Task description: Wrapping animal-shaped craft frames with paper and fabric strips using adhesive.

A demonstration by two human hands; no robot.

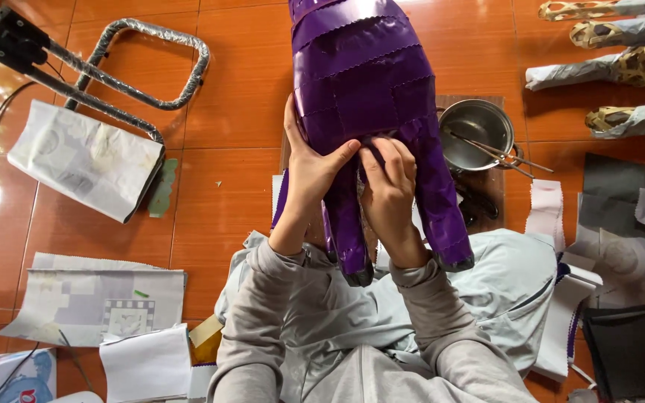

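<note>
Underfoot: glossy orange-brown floor tiles point(225, 89) with pale grout lines spread across the whole view, glare on the far left.
Held figure: a purple paper-covered animal-shaped form point(367, 82) stood over the person's lap, its two legs pointing down toward the grey sleeves.
Left hand point(313, 168): lay against the form's left flank, fingers together behind it, thumb pressed onto the purple paper at the crotch.
Right hand point(388, 190): fingers curled and bunched together, fingertips pressing the paper between the two legs, just beside the left thumb.
Beyond the form: a steel bowl point(475, 130) with thin sticks rested on a dark board.
Left side: a wrapped metal frame point(147, 67), a printed paper bag point(83, 160) and loose printed sheets point(95, 302) lay on the tiles.
Right side: grey and black sheets point(625, 246) were scattered; four paper-wrapped pieces point(621, 67) lay at the top corner.
</note>
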